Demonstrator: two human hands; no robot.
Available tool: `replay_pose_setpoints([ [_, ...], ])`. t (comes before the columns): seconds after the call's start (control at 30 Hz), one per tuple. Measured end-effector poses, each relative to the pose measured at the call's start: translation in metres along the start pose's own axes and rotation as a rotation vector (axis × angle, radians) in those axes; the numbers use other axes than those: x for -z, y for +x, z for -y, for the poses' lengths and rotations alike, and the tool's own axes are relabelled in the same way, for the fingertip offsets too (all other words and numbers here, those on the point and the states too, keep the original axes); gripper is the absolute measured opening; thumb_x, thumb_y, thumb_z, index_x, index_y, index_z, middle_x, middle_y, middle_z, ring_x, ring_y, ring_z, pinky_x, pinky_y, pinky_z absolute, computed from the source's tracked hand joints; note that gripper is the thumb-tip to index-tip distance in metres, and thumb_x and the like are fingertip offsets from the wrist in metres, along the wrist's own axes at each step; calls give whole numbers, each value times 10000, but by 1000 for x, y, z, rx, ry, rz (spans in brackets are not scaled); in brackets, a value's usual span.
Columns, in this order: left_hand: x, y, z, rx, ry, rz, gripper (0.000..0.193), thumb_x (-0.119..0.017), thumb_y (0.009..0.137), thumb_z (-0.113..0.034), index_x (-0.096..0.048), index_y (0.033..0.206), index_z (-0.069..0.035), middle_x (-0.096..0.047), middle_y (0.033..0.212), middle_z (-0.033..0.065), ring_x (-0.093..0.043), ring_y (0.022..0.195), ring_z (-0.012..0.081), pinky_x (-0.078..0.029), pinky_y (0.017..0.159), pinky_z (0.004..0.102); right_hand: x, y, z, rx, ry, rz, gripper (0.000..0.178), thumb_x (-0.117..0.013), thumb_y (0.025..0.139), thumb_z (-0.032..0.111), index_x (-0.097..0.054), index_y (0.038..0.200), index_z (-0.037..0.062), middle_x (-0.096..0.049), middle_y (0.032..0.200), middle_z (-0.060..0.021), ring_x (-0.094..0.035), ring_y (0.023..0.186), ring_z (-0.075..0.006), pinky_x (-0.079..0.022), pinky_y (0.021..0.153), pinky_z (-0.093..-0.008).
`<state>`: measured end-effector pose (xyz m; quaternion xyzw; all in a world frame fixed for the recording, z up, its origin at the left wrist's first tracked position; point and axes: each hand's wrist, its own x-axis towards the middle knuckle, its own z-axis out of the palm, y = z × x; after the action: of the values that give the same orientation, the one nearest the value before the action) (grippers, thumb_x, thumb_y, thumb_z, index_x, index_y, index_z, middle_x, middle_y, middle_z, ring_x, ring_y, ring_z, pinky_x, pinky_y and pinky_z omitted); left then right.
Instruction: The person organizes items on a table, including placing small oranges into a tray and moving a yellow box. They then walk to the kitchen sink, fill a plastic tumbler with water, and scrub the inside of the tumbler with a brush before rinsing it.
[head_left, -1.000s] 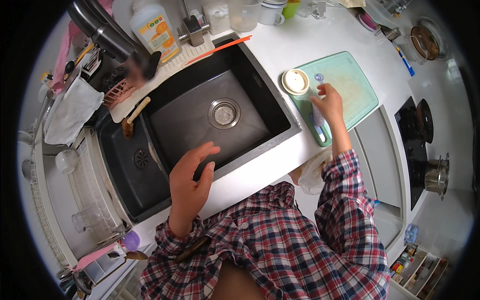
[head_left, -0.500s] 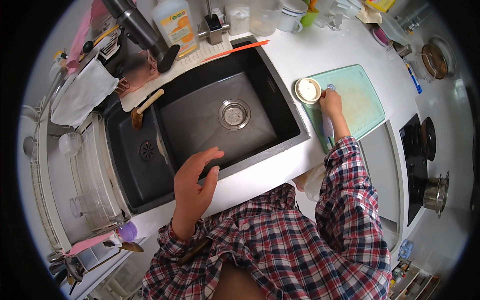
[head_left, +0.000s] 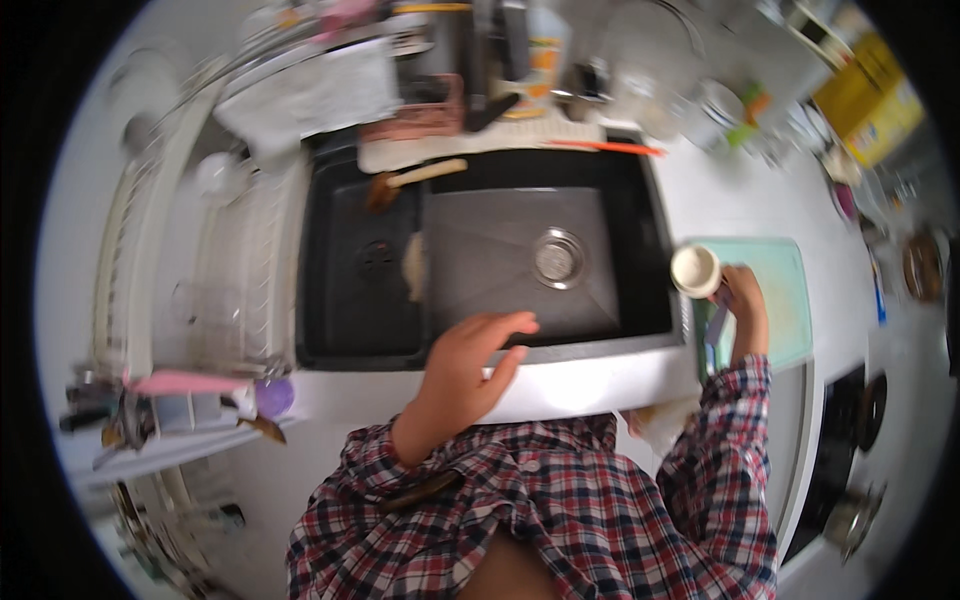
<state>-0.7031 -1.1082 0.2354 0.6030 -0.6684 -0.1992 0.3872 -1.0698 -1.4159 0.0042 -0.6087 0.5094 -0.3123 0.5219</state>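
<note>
Over the front rim of the black double sink (head_left: 560,352) hovers my left hand (head_left: 470,365), empty, its thumb and fingers apart. On the right, my right hand (head_left: 745,300) is above the pale green cutting board (head_left: 785,300). Its fingers are closed around a lavender-handled utensil (head_left: 717,326) whose kind is unclear, partly hidden by the hand. Against those fingertips is a round cream cup (head_left: 696,270) at the board's left corner; whether they touch it is hard to tell. Motion blurs the view.
A wooden-handled brush (head_left: 425,174) lies across the sink divider. An orange-red stick (head_left: 610,147) rests along the back rim. At left stands a white dish rack (head_left: 275,260); a dark cooktop (head_left: 825,465) is at the right. Bottles and containers line the back.
The view has turned, shifting the sink and board rightward and lower in the picture. My left hand stays open near the sink's front; my right hand remains beside the cup.
</note>
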Motion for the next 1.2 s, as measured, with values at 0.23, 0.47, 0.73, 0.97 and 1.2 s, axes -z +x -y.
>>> replay_pose_setpoints([
  [0.23, 87, -61, 29, 88, -44, -141, 311, -605, 847, -23, -605, 1158, -24, -681, 1063, 102, -641, 982, 284, -502, 830, 377, -178, -31, 239, -499, 494, 448, 69, -439, 884, 66, -506, 899, 56, -377, 585, 39, -290, 400, -21, -226, 333, -174],
  [0.47, 122, -102, 30, 157, -2, -322, 313, -602, 841, -27, -605, 1154, -27, -684, 1047, 98, -641, 959, 287, -504, 818, 374, -324, -72, 462, 164, 545, 1036, 119, -566, 854, 0, -484, 894, 77, -434, 665, 48, -350, 438, -29, -246, 369, -189],
  [0.73, 147, -157, 36, 251, 50, -454, 307, -601, 838, -34, -612, 1145, -48, -680, 1059, 97, -638, 961, 287, -502, 824, 371, -474, -179, 622, 1751, -212, 794, 140, -558, 742, -4, -442, 804, 45, -452, 664, -113, -452, 619, -267, -385, 573, -359],
  [0.97, 161, -181, 44, 292, 44, -471, 304, -607, 834, -38, -612, 1138, -55, -677, 1046, 97, -636, 964, 290, -501, 820, 372, -577, -167, 639, 2021, -728, 735, 130, -573, 762, -28, -501, 848, 37, -559, 710, -151, -567, 708, -345, -425, 607, -437],
  [1.2, 156, -187, 50, 222, 61, -529, 293, -612, 864, -106, -579, 1149, -49, -661, 986, 125, -625, 890, 329, -492, 753, 407, -586, -162, 648, 1847, -913, 983, 95, -592, 739, -11, -547, 815, 21, -564, 695, -121, -563, 675, -282, -433, 606, -379],
])
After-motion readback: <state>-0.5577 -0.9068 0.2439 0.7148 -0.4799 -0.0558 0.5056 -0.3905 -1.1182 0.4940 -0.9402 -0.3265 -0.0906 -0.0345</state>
